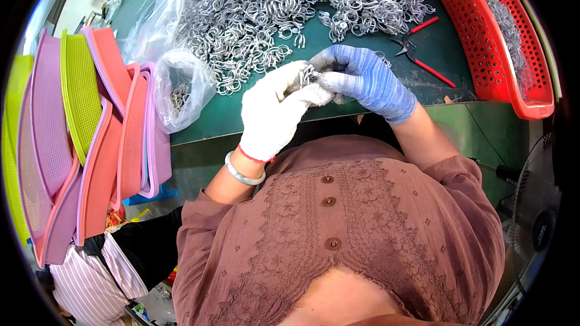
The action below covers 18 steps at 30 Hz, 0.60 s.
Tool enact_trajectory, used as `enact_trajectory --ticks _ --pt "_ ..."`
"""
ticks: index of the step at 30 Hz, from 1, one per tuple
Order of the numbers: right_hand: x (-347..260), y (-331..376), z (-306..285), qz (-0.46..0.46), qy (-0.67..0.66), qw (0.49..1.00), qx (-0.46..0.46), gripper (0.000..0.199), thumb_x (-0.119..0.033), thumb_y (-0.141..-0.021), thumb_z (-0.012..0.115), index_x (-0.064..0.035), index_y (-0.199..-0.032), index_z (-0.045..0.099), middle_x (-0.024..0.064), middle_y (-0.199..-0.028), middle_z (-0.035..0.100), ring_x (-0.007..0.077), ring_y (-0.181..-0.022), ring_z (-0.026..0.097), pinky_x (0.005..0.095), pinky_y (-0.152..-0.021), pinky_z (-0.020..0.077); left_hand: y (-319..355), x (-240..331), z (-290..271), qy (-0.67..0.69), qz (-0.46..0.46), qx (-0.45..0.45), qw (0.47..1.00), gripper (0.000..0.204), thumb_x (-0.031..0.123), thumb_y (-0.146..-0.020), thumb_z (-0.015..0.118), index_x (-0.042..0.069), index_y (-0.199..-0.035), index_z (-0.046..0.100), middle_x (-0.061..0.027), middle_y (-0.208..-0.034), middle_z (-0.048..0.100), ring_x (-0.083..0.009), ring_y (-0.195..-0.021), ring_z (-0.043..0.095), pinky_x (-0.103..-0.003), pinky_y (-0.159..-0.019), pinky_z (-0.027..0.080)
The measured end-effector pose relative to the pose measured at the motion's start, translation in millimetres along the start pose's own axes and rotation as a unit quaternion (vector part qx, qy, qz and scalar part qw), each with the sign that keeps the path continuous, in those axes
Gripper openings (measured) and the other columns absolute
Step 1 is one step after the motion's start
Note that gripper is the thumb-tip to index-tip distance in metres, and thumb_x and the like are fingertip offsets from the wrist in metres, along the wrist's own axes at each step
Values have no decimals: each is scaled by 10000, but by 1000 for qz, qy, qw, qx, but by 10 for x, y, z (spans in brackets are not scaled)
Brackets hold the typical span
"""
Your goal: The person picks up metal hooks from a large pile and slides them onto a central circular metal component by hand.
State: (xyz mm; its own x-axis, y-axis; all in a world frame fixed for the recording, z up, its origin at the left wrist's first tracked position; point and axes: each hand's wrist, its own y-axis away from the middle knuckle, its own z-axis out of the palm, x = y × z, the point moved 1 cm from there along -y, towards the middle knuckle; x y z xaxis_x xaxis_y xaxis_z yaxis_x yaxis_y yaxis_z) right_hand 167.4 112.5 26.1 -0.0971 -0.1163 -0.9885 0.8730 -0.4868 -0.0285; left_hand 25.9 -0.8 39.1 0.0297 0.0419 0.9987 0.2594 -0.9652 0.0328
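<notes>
My left hand (275, 111), in a white glove, and my right hand (365, 78), in a blue glove, meet over the front edge of a green table (254, 108). Both pinch a small silver metal ring part (309, 74) between the fingertips. Just behind the hands lies a big heap of the same silver metal rings (290, 6), spread across the table top.
Red-handled pliers (420, 48) lie to the right of my hands. A red perforated basket (501, 42) holding metal parts stands at the right edge. Clear plastic bags (178, 87) with rings sit at the left, beside stacked pink, green and coral baskets (90, 139). A fan (534, 217) stands lower right.
</notes>
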Motion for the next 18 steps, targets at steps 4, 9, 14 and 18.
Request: enact_trajectory --ticks 4,9,14,18 --pt "-58 9 25 21 47 998 31 244 -134 -879 607 31 -1059 629 52 -799 636 79 -683 585 210 -587 488 7 -21 3 -61 -11 -11 998 318 -35 -834 627 -80 -1145 583 -90 -948 665 -128 -829 629 -232 -750 504" --pt "-54 3 45 9 46 997 53 214 -121 -880 589 29 -1023 644 47 -785 637 63 -643 576 202 -561 475 13 -14 78 9 21 17 1000 128 54 -826 668 -9 -938 663 -11 -775 672 -47 -722 589 -198 -662 472" --pt "-14 -24 33 38 30 998 41 203 -118 -884 578 25 -1011 643 43 -754 632 60 -631 574 200 -547 470 15 -28 67 106 -1 -19 994 149 35 -856 634 -36 -986 643 -55 -852 687 -78 -789 606 -203 -731 478" --pt "-7 -21 42 24 22 999 39 199 -114 -882 578 24 -1011 641 40 -748 628 62 -628 572 206 -551 471 57 29 124 164 -2 37 986 144 36 -865 622 -36 -989 642 -66 -865 690 -80 -796 613 -208 -749 482"
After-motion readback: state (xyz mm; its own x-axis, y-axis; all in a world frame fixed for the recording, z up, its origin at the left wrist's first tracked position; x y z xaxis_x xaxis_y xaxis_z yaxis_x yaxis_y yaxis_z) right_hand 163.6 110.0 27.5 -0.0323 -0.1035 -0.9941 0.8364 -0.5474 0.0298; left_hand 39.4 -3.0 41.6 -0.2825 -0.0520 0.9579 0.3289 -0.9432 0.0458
